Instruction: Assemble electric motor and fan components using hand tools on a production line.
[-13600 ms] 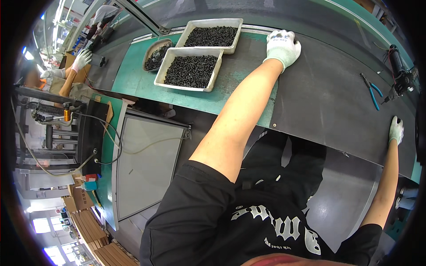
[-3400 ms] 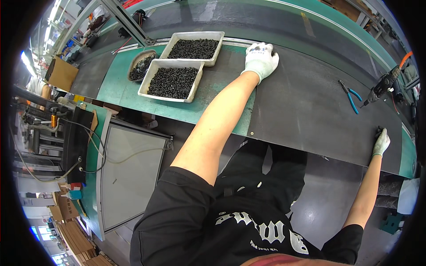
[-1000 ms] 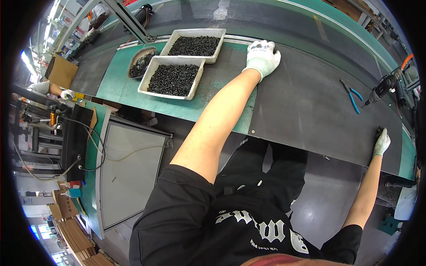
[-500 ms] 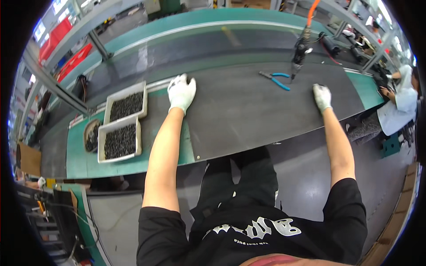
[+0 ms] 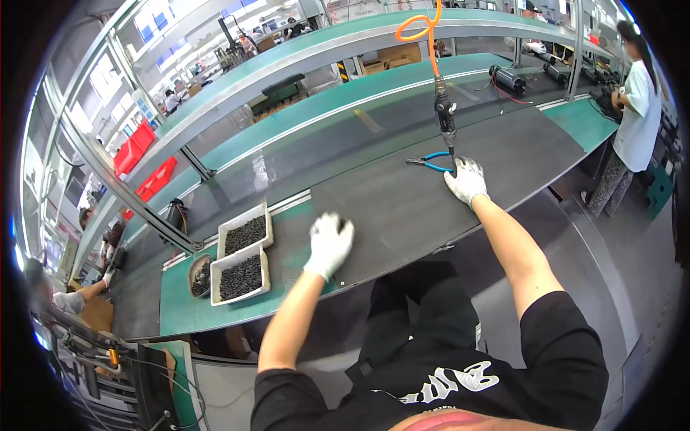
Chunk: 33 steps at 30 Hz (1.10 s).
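My left hand (image 5: pixel 330 246), in a white glove, is low over the dark mat, right of the parts trays. Its fingers are bent, with thumb and fingertips apart, and I see nothing in it. At the handle ends of the blue-handled pliers (image 5: pixel 434 162) is my gloved right hand (image 5: pixel 468 181), thumb and fingers apart. Whether it touches a handle is hard to see. Directly above these fingers a dark power screwdriver (image 5: pixel 445 111) hangs tip down from an orange coiled hose (image 5: pixel 432 50). The pliers lie flat, jaws pointing left.
Two white trays (image 5: pixel 265 286) of small black parts and a round container (image 5: pixel 192 276) stand left on the green bench (image 5: pixel 183 316). Black cylindrical motors (image 5: pixel 507 79) lie beyond, at the far right. A co-worker (image 5: pixel 640 100) stands at the right; metal posts (image 5: pixel 122 179) rise at the left.
My right hand has moved left across the mat to the pliers' handles. My left hand has drawn back nearer to me. The view has tilted up and shifted, showing more of the hall.
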{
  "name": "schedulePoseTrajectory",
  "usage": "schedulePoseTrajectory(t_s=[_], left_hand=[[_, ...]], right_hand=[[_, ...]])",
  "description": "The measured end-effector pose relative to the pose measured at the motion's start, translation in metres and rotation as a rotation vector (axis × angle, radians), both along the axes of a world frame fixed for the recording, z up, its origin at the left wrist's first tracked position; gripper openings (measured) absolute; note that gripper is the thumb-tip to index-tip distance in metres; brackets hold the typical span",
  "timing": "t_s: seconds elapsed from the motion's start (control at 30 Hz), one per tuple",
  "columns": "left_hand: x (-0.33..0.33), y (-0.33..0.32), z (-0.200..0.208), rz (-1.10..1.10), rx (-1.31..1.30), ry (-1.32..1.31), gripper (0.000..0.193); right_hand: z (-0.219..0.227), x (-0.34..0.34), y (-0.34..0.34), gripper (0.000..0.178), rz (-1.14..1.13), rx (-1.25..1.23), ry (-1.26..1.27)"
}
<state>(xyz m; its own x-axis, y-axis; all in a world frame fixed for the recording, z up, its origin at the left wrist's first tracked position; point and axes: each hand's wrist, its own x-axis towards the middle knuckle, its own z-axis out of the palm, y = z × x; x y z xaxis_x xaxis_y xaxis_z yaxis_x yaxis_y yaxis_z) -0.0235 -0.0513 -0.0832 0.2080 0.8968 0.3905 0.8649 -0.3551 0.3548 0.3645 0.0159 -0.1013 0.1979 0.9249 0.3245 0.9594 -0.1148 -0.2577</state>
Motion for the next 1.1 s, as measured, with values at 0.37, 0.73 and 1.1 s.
schedulePoseTrajectory(t_s=[0.37, 0.73, 1.1], left_hand=[[0.084, -0.159, -0.148, -0.824, -0.071, -0.156, 0.020], [0.081, -0.082, -0.294, -1.112, -1.224, 0.196, 0.063], [0.052, -0.040, -0.141, -0.939, -1.287, -0.142, 0.056]], right_hand=[[0.000, -0.002, 0.017, 0.056, 0.029, 0.037, -0.011], [0.001, -0.025, 0.007, 0.056, 0.130, -0.051, -0.072], [0.010, -0.009, 0.015, 0.055, 0.075, -0.115, -0.067]])
